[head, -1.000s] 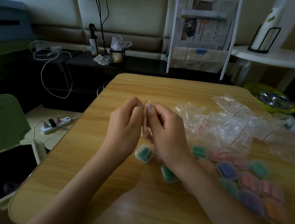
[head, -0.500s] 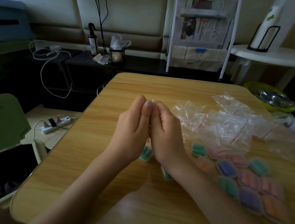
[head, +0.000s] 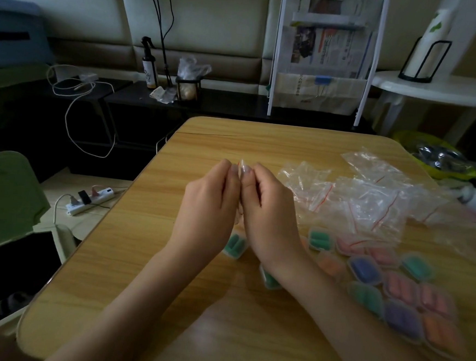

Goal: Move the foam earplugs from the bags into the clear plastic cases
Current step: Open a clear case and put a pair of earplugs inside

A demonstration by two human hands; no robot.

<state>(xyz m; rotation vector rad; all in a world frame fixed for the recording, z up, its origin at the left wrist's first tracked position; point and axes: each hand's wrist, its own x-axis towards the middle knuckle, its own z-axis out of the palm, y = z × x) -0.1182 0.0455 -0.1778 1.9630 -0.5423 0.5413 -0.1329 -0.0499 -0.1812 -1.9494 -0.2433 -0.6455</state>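
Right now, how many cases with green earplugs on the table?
5 green cases: one below the left hand, one under the right wrist, one beside the bags, two among the cases at right. Hands may hide more.

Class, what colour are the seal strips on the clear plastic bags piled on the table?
Red, seen in the head view on the clear plastic bags.

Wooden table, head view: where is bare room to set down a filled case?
The wooden table lies bare left of the left hand and along its far edge. The right side is crowded with empty bags and filled cases.
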